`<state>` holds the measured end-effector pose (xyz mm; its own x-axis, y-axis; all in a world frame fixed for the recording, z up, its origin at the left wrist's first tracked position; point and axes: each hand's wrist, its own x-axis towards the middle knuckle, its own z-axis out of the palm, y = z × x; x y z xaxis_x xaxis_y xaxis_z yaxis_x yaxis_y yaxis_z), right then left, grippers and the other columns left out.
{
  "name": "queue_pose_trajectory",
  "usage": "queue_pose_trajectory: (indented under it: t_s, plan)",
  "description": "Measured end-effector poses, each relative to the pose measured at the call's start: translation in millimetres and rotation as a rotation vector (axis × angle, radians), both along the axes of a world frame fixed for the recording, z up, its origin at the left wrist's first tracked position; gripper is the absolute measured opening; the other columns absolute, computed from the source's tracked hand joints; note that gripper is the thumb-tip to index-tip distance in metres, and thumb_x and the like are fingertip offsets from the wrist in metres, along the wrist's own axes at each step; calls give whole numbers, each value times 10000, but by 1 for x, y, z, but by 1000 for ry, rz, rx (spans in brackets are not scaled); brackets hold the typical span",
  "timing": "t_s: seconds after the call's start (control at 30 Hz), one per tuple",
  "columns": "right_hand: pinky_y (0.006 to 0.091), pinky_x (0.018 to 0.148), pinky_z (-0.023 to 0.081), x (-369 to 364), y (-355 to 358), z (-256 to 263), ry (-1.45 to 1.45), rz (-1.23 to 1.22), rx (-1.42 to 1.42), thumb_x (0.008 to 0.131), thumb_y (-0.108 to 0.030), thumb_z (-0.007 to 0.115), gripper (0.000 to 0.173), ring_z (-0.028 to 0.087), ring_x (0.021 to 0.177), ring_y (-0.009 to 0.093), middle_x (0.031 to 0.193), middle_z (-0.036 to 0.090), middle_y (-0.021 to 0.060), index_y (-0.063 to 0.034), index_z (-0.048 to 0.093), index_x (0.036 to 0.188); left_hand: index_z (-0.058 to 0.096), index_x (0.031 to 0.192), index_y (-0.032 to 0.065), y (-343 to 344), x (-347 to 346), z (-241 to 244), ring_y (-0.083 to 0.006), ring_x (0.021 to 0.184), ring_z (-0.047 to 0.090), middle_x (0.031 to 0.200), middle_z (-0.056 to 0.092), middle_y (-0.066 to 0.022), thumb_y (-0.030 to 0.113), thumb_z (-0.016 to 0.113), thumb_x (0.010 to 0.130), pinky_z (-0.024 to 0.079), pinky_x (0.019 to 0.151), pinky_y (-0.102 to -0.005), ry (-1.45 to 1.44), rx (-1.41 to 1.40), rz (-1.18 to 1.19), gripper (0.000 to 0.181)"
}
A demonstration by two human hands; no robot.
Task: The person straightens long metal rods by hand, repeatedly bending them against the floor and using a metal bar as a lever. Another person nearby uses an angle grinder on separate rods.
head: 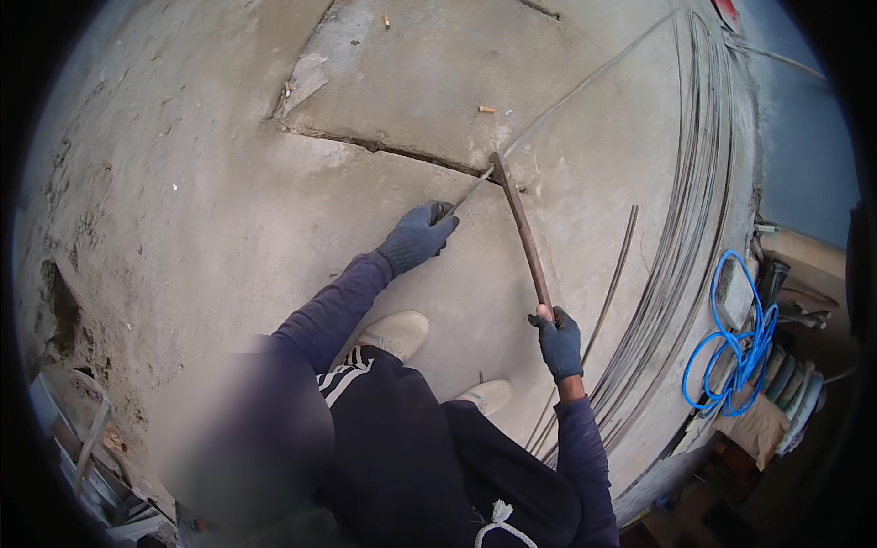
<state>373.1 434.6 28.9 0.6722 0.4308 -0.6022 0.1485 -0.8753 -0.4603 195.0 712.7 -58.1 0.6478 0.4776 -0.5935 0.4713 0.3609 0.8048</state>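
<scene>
My left hand [419,236], in a dark knitted glove, grips the near end of a thin metal rod [473,190] that runs up and to the right across the concrete floor. My right hand [558,342], also gloved and with a bare thumb tip showing, holds the lower end of a long rusty metal bar tool [524,233]. The head of this tool meets the rod above a crack in the floor. Whether the rod is clamped in the head or only touches it, I cannot tell.
Long thin metal rods [675,240] lie bundled on the right, beside a shorter rod [620,267]. A coiled blue hose or cable [743,356] rests at the right edge. A crack [411,154] crosses the concrete floor [226,226]. Scrap pieces [92,438] are piled lower left.
</scene>
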Motion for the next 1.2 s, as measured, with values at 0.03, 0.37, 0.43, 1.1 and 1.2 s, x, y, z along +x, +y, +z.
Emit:
queue_pose_trajectory:
  t_s: [0.03,0.37,0.43,1.1,1.2]
  plan:
    - [338,628,463,-7,1,-3,33,-40,18,989,-533,647,557,595,670,149,748,699,104,11,665,875,626,1257,14,-5,-21,6,-142,731,622,868,638,-56,265,563,1036,538,675,-307,29,-57,-18,340]
    - [399,613,446,-26,11,-2,-26,34,13,966,-552,655,582,557,615,232,655,577,160,16,628,842,651,1268,12,-30,-121,30,-85,740,603,886,649,-28,246,560,1050,521,670,-269,204,-113,114,333]
    - [399,608,444,-21,13,6,-49,46,1,966,-554,656,584,553,608,234,650,578,155,15,626,838,669,1250,3,-28,-105,31,-114,758,630,898,690,-59,239,585,1037,533,701,-292,220,-34,115,328]
    - [368,606,450,46,30,15,-175,-21,45,961,-562,660,593,556,623,180,677,622,130,20,645,848,647,1015,5,6,6,3,-267,725,620,802,650,-129,320,561,1031,505,702,-416,50,551,-77,327]
    - [365,611,452,49,29,12,-169,-11,40,961,-569,657,602,560,624,184,677,624,129,21,650,848,655,982,22,13,1,13,-246,716,628,762,644,-124,345,550,1037,490,688,-400,88,301,-64,344]
